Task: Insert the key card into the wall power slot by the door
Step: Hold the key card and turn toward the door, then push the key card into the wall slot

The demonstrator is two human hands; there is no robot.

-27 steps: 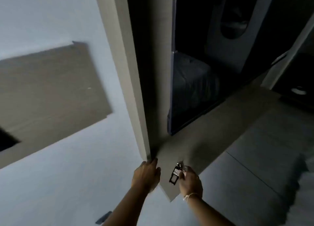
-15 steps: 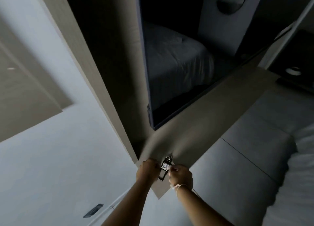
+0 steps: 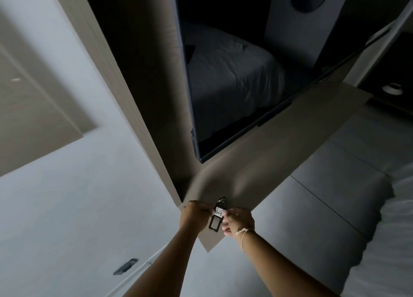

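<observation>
**Key tag held between both hands, slot not in plain view**

The key card [image 3: 216, 217], a dark tag with a white label and metal ring, sits between the two hands against a beige wall panel [image 3: 279, 158]. The left hand [image 3: 195, 214] pinches its left edge; the right hand [image 3: 239, 222] pinches its right side. No power slot shows where the tag is; a dark fitting [image 3: 125, 266] sits low on the near-left wall, unidentifiable. In the dim room, the tag could miss the opening, snag by its ring, or slip.
</observation>
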